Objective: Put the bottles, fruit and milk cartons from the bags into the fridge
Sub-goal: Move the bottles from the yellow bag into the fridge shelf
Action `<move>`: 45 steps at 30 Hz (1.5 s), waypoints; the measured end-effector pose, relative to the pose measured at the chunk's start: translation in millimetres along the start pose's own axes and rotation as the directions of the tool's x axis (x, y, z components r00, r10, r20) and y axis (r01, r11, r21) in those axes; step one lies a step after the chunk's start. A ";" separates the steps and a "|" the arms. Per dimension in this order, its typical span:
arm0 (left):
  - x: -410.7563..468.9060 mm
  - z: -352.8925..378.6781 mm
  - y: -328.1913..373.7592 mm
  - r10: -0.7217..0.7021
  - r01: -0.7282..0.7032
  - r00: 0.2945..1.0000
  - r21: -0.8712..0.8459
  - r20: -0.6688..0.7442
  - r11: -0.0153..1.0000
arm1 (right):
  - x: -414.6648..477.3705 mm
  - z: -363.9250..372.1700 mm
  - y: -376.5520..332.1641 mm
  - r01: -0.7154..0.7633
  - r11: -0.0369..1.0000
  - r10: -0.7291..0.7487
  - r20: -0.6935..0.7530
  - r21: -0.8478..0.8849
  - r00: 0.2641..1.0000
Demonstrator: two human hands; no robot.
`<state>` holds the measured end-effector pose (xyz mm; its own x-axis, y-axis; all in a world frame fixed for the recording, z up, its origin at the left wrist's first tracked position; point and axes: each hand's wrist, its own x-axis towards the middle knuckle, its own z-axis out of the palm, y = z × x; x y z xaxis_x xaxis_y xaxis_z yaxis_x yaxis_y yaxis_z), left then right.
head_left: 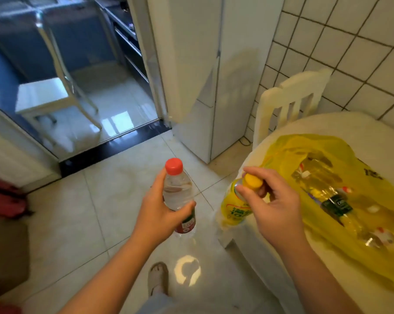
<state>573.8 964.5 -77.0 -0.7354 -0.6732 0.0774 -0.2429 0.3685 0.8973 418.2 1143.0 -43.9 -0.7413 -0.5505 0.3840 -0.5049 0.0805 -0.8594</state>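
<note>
My left hand grips a clear water bottle with a red cap and a red-green label, held upright over the floor. My right hand pinches the yellow cap of a yellow drink bottle, which hangs just off the table's left edge. A yellow plastic bag lies open on the white table at the right, with several more bottles showing through it. The white fridge stands ahead with its doors closed.
A white chair stands between the fridge and the table, against the tiled wall. A glass door at the left shows a white stool behind it. Red things lie at the far left. My foot is on the tiled floor.
</note>
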 end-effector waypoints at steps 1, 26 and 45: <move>5.5 -16.7 -10.5 -0.009 0.009 1.000 -0.002 -0.019 1.000 | 5.0 19.7 -3.8 0.009 1.000 -0.010 0.021 0.005 1.000; 238.6 -415.6 -224.0 -0.033 0.031 0.990 -0.013 -0.137 0.999 | 216.9 498.8 -117.0 0.026 0.998 -0.031 0.119 0.050 0.992; 595.2 -422.5 -234.9 0.026 -0.011 0.986 0.090 -0.163 0.996 | 538.5 606.7 -29.7 0.013 0.998 -0.020 0.119 0.062 0.993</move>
<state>460.5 206.4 -58.2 -0.6289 -0.7587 0.1701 -0.2909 0.4325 0.8534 302.3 340.1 -16.5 -0.6733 -0.6466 0.3585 -0.4859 0.0216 -0.8737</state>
